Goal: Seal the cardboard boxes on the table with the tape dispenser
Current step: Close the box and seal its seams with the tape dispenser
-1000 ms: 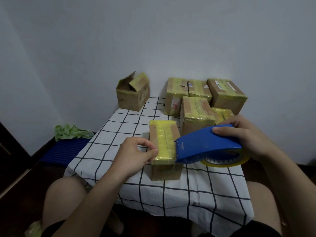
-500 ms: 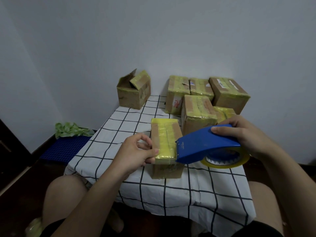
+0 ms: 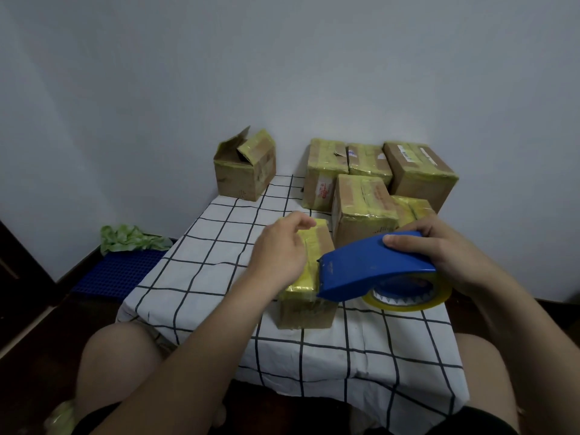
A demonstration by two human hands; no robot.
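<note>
Blue plastic filled your right hand (image 3: 439, 246): its fingers were curled over the back of the tape dispenser (image 3: 370, 268), whose front edge met the right side of the nearest cardboard box (image 3: 306, 309), already banded in yellow tape. Your left hand (image 3: 279, 255) lay over that box's top, fingers loosely bent and gripping nothing; whether the palm pressed down I could not tell. To finish this strip well, you probably needed that hand flat on the tape while the blade tore cleanly. The box stood near the front of a table under a white checked cloth (image 3: 219, 265). Behind it, taped boxes (image 3: 361, 202) were bunched back right and one open box (image 3: 244, 171) stood back left, against a pale wall. A blue mat (image 3: 119, 271) and crumpled green material (image 3: 131, 238) lay on the floor.
</note>
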